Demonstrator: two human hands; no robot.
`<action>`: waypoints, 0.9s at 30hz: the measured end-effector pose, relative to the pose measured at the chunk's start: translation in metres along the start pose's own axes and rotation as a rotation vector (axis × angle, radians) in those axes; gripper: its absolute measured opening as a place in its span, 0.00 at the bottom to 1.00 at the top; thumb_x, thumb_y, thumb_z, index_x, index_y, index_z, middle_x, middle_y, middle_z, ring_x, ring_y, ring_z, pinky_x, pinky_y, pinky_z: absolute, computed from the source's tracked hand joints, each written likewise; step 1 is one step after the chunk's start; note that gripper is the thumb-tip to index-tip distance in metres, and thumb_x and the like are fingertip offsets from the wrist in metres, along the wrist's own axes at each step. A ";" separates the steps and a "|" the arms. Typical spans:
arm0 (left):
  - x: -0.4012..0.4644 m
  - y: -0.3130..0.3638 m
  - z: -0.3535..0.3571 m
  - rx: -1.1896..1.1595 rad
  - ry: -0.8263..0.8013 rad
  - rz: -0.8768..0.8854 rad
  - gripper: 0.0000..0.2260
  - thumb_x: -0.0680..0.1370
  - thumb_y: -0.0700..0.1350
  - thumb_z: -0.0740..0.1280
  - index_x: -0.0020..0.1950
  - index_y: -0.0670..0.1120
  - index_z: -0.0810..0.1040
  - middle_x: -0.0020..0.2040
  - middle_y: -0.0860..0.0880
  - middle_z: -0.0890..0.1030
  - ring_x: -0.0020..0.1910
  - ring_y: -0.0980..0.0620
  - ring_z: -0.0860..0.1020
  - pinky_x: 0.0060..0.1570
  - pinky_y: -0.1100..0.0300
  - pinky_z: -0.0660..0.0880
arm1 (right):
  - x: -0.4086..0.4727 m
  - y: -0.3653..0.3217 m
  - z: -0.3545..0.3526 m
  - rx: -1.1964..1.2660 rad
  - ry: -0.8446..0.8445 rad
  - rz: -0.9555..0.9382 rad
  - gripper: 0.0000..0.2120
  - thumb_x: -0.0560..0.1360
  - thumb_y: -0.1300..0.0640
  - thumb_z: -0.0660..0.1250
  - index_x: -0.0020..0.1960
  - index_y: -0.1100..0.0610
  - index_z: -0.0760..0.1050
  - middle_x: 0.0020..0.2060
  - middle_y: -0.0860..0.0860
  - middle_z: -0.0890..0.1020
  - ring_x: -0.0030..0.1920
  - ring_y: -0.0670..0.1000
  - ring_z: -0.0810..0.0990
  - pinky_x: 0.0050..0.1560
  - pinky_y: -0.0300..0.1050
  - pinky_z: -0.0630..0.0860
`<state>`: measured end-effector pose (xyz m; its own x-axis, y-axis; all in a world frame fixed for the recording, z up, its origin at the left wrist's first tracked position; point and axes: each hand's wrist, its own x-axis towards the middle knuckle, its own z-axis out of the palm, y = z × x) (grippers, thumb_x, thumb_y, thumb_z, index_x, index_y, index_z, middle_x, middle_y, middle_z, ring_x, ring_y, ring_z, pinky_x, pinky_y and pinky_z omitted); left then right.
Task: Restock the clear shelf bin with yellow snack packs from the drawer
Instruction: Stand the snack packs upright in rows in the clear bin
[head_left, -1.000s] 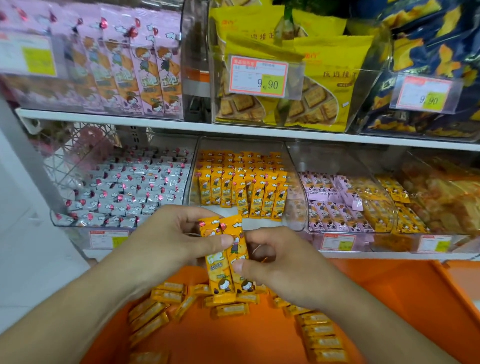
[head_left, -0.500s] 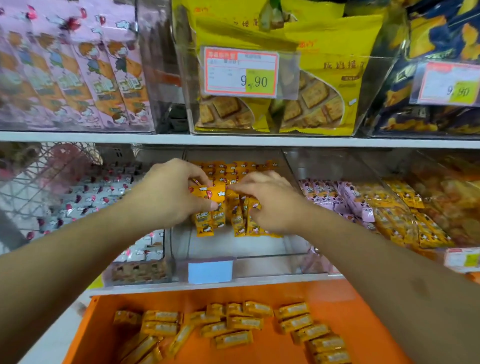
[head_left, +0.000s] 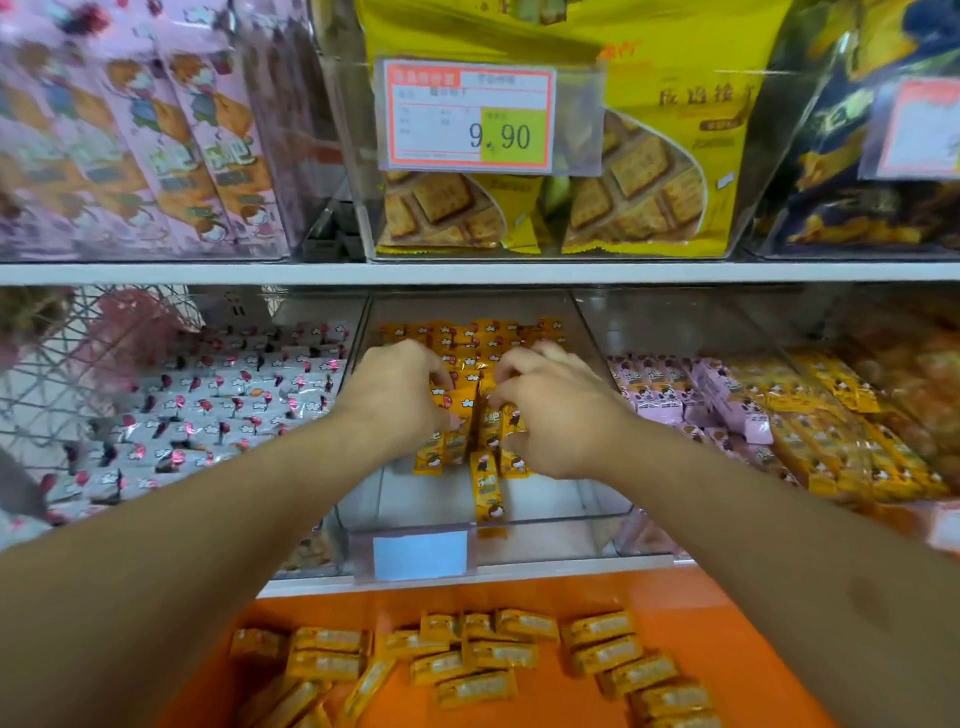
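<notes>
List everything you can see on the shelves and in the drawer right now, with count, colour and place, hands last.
clear shelf bin: one, transparent, middle of lower shelf, front floor bare
yellow snack packs in bin: many, upright rows at the back; one lies forward of the row
yellow snack packs in drawer: about twenty, loose
drawer: one, orange, below the shelf
silver-pink packs: many, left bin
pink packs: several, right bin
price tag: one, red-edged, reads 9.90, upper bin
yellow biscuit bags: at least two, upper shelf
pink boxes: several, upper left
blank label: one, pale, bin front
left hand: in bin, grip on packs
right hand: in bin, grip on packs
</notes>
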<state>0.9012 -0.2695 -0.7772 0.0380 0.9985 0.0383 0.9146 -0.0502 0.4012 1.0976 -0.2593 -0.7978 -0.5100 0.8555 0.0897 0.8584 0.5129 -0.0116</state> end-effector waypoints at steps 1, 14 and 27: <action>0.000 0.000 0.001 0.002 0.000 -0.003 0.18 0.70 0.52 0.82 0.57 0.51 0.85 0.63 0.48 0.82 0.62 0.47 0.80 0.59 0.55 0.78 | 0.000 0.000 -0.001 0.029 0.002 0.022 0.20 0.75 0.46 0.74 0.66 0.46 0.79 0.67 0.44 0.71 0.69 0.54 0.64 0.69 0.53 0.69; -0.026 -0.001 -0.025 0.081 -0.053 0.075 0.20 0.71 0.54 0.81 0.62 0.53 0.84 0.65 0.49 0.81 0.63 0.48 0.79 0.59 0.55 0.77 | -0.007 -0.017 0.003 0.274 -0.194 0.050 0.16 0.74 0.54 0.78 0.61 0.46 0.82 0.52 0.45 0.79 0.54 0.49 0.79 0.54 0.50 0.81; -0.046 -0.027 -0.038 0.226 -0.006 0.253 0.19 0.73 0.59 0.77 0.62 0.58 0.82 0.61 0.52 0.79 0.61 0.49 0.77 0.62 0.51 0.74 | -0.008 -0.023 0.021 0.525 -0.387 0.162 0.23 0.74 0.63 0.75 0.65 0.45 0.82 0.51 0.40 0.83 0.48 0.41 0.81 0.53 0.45 0.82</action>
<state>0.8596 -0.3151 -0.7550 0.2765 0.9552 0.1054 0.9421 -0.2911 0.1663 1.0808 -0.2763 -0.8189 -0.4445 0.8380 -0.3166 0.8344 0.2587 -0.4866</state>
